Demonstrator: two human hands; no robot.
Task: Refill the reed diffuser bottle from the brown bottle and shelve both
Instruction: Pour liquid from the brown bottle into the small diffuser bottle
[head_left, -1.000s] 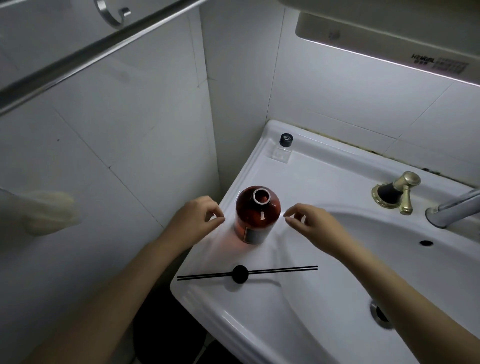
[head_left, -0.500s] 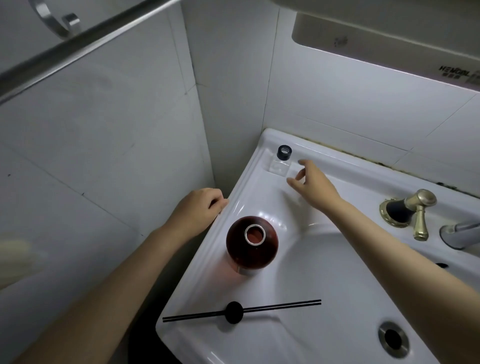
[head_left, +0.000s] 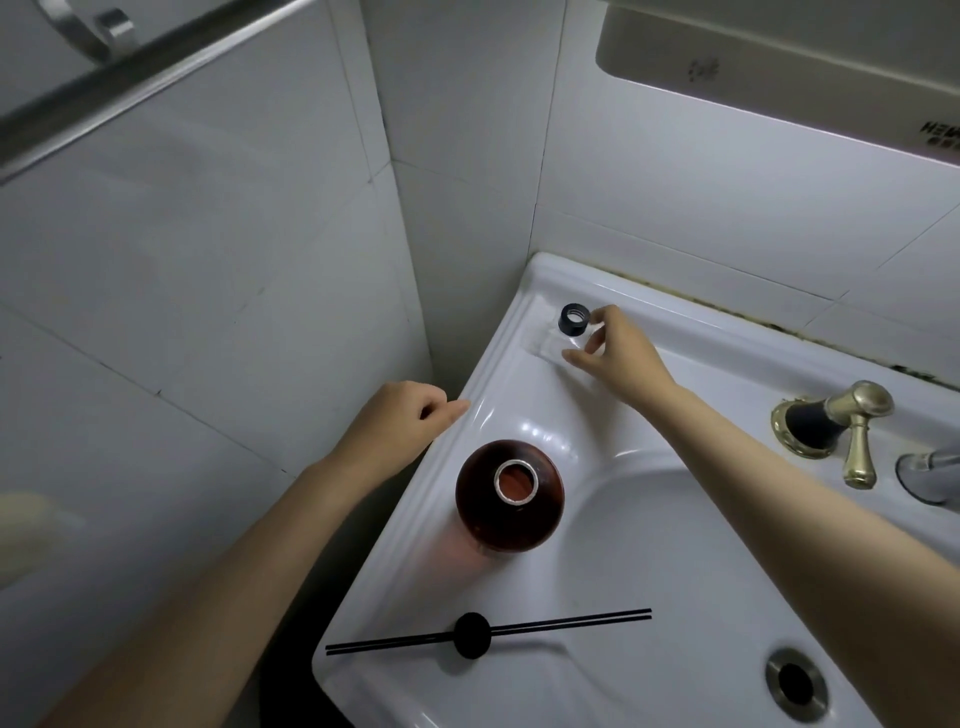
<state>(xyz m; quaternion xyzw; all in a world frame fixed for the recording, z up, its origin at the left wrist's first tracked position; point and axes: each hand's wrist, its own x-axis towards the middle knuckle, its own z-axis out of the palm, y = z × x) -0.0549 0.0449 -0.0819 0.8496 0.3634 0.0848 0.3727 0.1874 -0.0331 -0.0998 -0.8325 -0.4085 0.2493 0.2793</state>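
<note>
The brown bottle (head_left: 509, 496) stands uncapped and upright on the sink's left ledge. A small clear diffuser bottle (head_left: 558, 340) with a black collar sits in the far left corner of the sink ledge. My right hand (head_left: 615, 356) reaches to it, thumb and fingers closing around its clear body. My left hand (head_left: 408, 423) is loosely curled, holds nothing, and rests at the sink's left rim beside the brown bottle. Black reeds (head_left: 488, 631) with a black round stopper lie across the ledge at the near edge.
The white sink (head_left: 675, 571) fills the right, with a drain (head_left: 795, 683) at the bottom right. A brass tap handle (head_left: 852, 423) and chrome spout (head_left: 930, 470) stand at the right. Tiled walls close in on the left and behind; a metal rail (head_left: 130, 73) runs overhead.
My right hand has moved from beside the brown bottle to the far corner and now wraps the diffuser bottle. My left hand drew back to the rim. The view came closer.
</note>
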